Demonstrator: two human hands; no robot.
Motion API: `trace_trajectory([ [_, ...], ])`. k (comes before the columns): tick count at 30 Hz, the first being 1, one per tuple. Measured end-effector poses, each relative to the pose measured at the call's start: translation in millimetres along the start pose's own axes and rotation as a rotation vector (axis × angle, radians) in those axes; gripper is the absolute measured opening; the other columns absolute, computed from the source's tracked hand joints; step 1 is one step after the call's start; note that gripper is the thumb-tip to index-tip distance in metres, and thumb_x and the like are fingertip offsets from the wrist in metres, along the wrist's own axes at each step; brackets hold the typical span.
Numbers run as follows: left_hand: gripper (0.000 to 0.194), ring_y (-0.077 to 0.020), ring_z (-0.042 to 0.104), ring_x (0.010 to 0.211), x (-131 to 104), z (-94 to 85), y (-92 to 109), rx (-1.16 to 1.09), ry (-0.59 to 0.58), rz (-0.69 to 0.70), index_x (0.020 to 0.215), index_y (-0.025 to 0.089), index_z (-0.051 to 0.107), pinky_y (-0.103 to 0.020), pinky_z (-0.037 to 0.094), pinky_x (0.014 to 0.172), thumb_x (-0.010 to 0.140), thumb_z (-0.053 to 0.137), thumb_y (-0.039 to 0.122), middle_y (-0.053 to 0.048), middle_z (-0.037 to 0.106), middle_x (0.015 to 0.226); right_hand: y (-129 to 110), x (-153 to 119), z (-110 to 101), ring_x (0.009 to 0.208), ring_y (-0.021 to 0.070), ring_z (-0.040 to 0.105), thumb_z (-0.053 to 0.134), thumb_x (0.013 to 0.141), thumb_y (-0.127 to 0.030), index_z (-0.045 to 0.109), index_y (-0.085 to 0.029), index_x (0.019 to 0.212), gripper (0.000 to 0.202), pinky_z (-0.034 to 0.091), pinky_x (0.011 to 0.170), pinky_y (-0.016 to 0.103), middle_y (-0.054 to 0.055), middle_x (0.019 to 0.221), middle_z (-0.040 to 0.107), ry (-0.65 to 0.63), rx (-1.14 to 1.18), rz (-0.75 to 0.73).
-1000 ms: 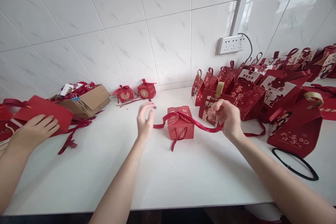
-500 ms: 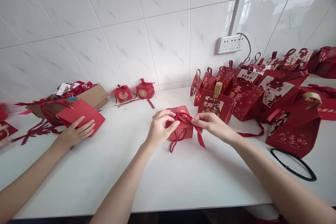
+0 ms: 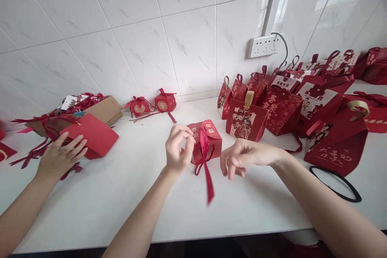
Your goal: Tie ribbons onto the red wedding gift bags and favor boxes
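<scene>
A small red box with gold lettering stands on the white table between my hands. A shiny red ribbon lies over its top and hangs down the front, its end in front of the box. At the box's left side is my left hand, thumb and index finger pinched together; what they hold, if anything, is too small to name. To the right of the box hovers my right hand, its fingers bent downward and apart, with nothing in them. A dark red cord handle shows at the box's lower front.
At the left, another person's hand rests by a red folded card, beside a cardboard box of ribbons. Two small red boxes sit near the wall. Many red gift bags and a black ring are at the right.
My right hand has let go of the ribbon and moved down. The ribbon now falls over the front of the box. At the left, the other person's hand has shifted left.
</scene>
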State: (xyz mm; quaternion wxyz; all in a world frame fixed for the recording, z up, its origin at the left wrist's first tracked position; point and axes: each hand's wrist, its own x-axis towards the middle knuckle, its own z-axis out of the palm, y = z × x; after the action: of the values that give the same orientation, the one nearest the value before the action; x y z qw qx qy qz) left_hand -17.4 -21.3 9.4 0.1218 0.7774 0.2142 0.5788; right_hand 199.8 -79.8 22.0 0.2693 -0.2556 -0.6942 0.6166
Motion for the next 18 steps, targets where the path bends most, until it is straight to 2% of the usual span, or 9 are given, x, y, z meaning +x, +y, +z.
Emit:
trace_trajectory([
  [2,0.012,-0.0178,0.058,0.089,1.5,3.2,-8.7,0.075,-0.016,-0.091,0.082,0.02,0.059,-0.033,0.05,0.08,0.083,0.048,0.015,-0.005,0.06,0.089,3.9,5.4,1.3,0.043,0.0043,0.039,0.063,0.081,-0.05,0.066,-0.012,0.066,0.041,0.028,0.041,0.02,0.0,0.057,0.055,0.289,0.008,0.033],
  [4,0.023,-0.0186,0.058,0.102,1.5,7.5,-15.1,0.117,-0.106,-0.142,0.099,0.02,0.059,-0.036,0.048,0.09,0.082,0.047,0.012,-0.006,0.061,0.102,6.4,10.7,4.4,0.037,0.0025,0.028,0.062,0.08,-0.051,0.056,-0.015,0.06,0.042,0.019,0.037,0.018,-0.008,0.042,0.037,0.568,-0.022,0.076],
  [5,0.028,-0.0188,0.057,0.106,1.1,9.3,-16.9,0.126,-0.157,-0.161,0.105,0.021,0.058,-0.036,0.047,0.094,0.082,0.046,0.011,-0.007,0.061,0.108,6.9,13.0,6.5,0.035,0.0021,0.026,0.062,0.08,-0.052,0.053,-0.016,0.06,0.042,0.018,0.036,0.018,-0.009,0.039,0.034,0.645,-0.056,0.098],
  [7,0.032,-0.0191,0.055,0.111,0.2,11.0,-17.6,0.144,-0.248,-0.196,0.111,0.022,0.057,-0.037,0.045,0.099,0.083,0.045,0.012,-0.007,0.06,0.114,6.8,16.5,11.2,0.032,0.0029,0.034,0.061,0.081,-0.051,0.054,-0.017,0.066,0.038,0.022,0.033,0.018,-0.007,0.043,0.047,0.672,-0.128,0.156],
  [10,0.04,-0.02,0.05,0.115,0.2,9.7,-13.5,0.187,-0.349,-0.226,0.123,0.024,0.053,-0.039,0.041,0.102,0.085,0.044,0.014,-0.005,0.059,0.118,7.1,20.2,17.4,0.034,0.0076,0.051,0.053,0.085,-0.052,0.055,-0.017,0.07,0.037,0.034,0.032,0.02,0.001,0.063,0.067,0.606,-0.2,0.251],
  [14,0.037,-0.0211,0.05,0.11,2.9,7.0,-7.2,0.221,-0.448,-0.275,0.117,0.026,0.06,-0.042,0.037,0.103,0.085,0.044,0.015,-0.006,0.057,0.11,11.8,24.2,21.5,0.037,0.0094,0.056,0.05,0.086,-0.052,0.051,-0.017,0.058,0.045,0.041,0.035,0.021,0.003,0.062,0.068,0.663,-0.395,0.324],
  [18,0.019,-0.0222,0.053,0.107,4.9,5.8,-5.9,0.213,-0.434,-0.285,0.096,0.024,0.065,-0.044,0.036,0.101,0.085,0.049,0.02,-0.006,0.058,0.101,14.4,25.4,20.2,0.043,0.0101,0.055,0.052,0.085,-0.046,0.052,-0.018,0.06,0.037,0.044,0.041,0.022,0.0,0.054,0.059,0.726,-0.484,0.268],
])
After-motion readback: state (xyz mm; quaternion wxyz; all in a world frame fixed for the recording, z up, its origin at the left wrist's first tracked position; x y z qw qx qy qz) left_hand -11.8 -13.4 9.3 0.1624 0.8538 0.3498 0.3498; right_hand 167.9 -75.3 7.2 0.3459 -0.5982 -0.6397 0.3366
